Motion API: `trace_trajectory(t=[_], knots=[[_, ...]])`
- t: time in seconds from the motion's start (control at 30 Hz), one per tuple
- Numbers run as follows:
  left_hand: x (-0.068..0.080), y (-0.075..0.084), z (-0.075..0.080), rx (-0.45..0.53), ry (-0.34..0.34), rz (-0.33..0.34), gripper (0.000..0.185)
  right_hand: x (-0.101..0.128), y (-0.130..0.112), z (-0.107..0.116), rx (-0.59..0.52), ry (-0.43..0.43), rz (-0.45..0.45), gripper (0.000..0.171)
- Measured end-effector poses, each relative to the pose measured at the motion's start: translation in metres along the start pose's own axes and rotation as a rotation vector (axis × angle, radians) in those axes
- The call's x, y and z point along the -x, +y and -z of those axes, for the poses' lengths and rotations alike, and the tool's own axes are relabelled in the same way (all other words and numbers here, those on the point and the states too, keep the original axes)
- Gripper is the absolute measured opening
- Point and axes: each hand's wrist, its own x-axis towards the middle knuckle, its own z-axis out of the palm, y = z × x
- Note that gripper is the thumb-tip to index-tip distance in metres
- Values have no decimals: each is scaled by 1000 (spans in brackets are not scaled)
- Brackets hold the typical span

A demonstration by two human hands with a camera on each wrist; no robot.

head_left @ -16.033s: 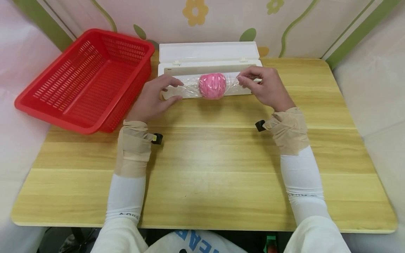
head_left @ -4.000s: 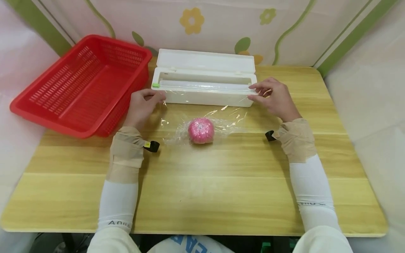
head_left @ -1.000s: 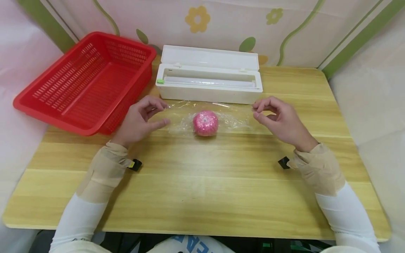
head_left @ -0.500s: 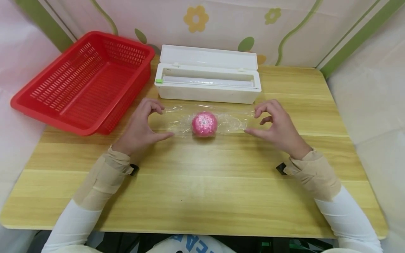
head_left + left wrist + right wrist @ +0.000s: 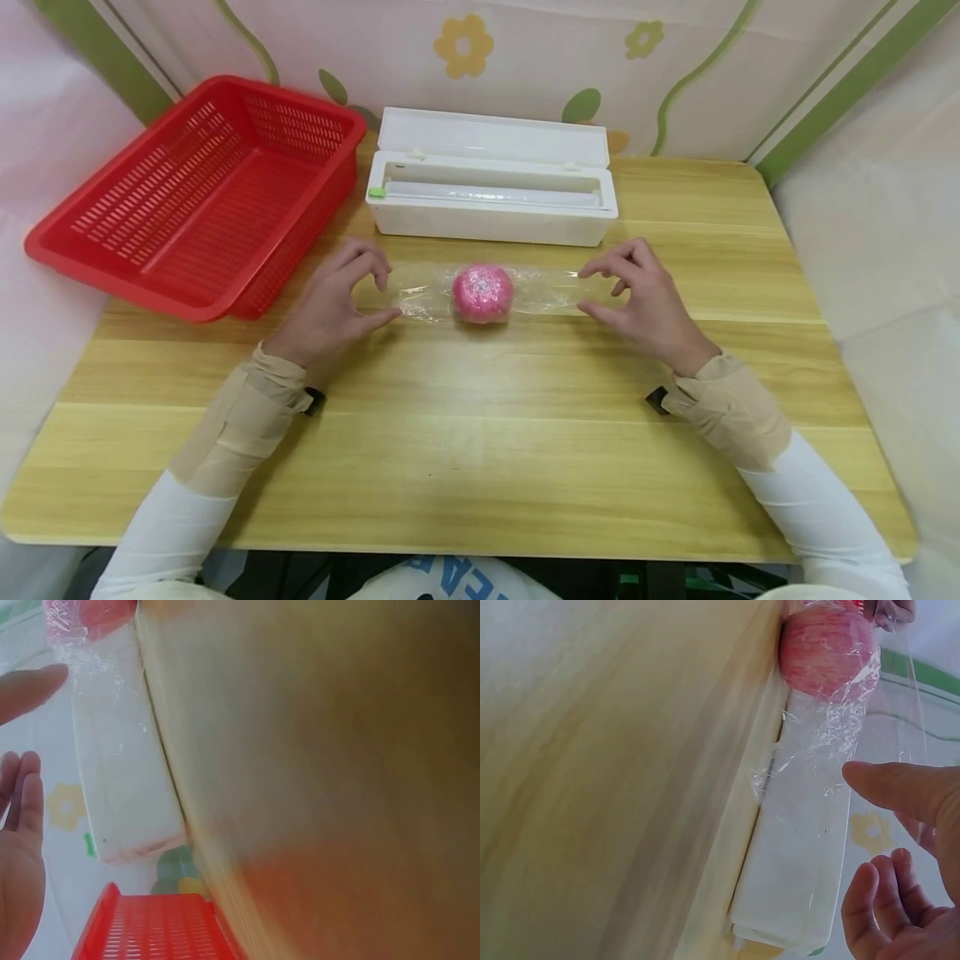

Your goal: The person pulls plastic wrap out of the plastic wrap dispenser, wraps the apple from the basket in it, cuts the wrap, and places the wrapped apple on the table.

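An apple (image 5: 482, 293), pinkish red, sits wrapped in clear cling film (image 5: 547, 292) on the table, with film stretching out on both sides. At the film's left end is my left hand (image 5: 330, 300), thumb and fingertips apart, close to or touching the film's edge. Opposite it, my right hand (image 5: 637, 300) is at the right end, thumb and forefinger likewise apart. A gap shows between thumb and fingers in both wrist views. The apple (image 5: 829, 649) has film crumpled around it in the right wrist view. Exact contact with the transparent film is hard to see.
Behind the apple stands a white cling film dispenser (image 5: 491, 225), lid raised, a film roll (image 5: 491, 193) inside and a green slider (image 5: 377, 192) at its left. A red plastic basket (image 5: 247, 283) occupies the back left. A patterned curtain (image 5: 517, 50) closes the back.
The hands left the dispenser and drew near the apple, bringing the film's far edge down toward it. Thumbs and fingers have spread since a second ago; the right hand has shifted slightly inward.
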Motion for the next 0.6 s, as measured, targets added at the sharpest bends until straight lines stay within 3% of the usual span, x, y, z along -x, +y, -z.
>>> trace_trajectory(t=[0.3, 0.6], knots=[[-2, -4, -1, -28, -39, -69, 39, 0, -1, -6, -5, 9, 0, 28], [-3, -4, -2, -31, -139, -91, 35, 0, 2, -13, 32, -37, 10, 22]])
